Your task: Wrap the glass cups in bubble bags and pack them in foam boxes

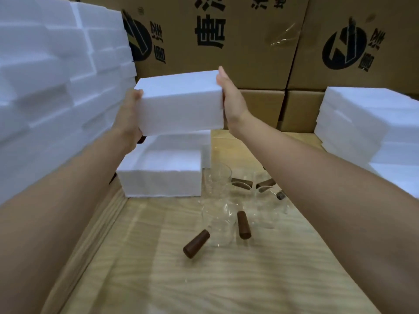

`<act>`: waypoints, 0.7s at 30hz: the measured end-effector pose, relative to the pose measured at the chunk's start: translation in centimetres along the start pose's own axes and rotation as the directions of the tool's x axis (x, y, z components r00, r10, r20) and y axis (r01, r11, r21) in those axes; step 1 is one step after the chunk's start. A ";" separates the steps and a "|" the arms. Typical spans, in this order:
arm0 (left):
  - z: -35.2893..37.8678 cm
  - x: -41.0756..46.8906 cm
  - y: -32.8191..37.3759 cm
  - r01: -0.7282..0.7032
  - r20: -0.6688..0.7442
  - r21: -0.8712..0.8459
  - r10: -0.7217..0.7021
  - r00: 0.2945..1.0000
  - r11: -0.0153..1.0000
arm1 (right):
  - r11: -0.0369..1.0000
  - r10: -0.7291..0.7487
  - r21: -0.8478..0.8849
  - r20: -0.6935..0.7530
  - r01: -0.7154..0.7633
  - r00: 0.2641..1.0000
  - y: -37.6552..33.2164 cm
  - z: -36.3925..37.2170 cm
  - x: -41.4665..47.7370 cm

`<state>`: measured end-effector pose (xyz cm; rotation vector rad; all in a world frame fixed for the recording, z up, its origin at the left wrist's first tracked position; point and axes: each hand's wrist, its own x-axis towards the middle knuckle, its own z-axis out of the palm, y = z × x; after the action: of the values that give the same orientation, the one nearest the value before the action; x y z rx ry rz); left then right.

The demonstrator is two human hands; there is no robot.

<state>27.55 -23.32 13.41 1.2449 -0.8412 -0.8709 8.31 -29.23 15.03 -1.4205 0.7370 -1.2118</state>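
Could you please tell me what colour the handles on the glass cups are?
The handles are dark brown, clearest in the head view.

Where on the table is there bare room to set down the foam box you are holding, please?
The held foam box fits best on the near tabletop, bordered by the glass cups and the table's left edge. A narrower strip lies behind the cups, between the open foam box and the cardboard boxes. Right of the open box it is crowded with cups.
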 end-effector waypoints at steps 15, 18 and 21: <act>-2.8 6.2 -4.1 0.050 0.055 0.211 -0.063 0.997 0.976 | 0.980 0.120 -0.162 0.031 -0.114 0.992 6.7 0.0 3.3; -3.0 6.0 -3.9 0.039 0.041 0.285 -0.053 0.998 0.958 | 0.933 0.223 -0.297 0.037 -0.202 0.974 6.0 -0.6 3.2; -2.9 5.0 -3.4 0.087 0.057 0.371 -0.116 0.992 0.924 | 0.846 0.440 -0.344 0.016 -0.408 0.898 5.0 -0.5 2.7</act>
<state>32.01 -26.97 10.00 1.6024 -1.0431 -0.8737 9.46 -33.05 10.97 -1.4695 1.1619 -0.6882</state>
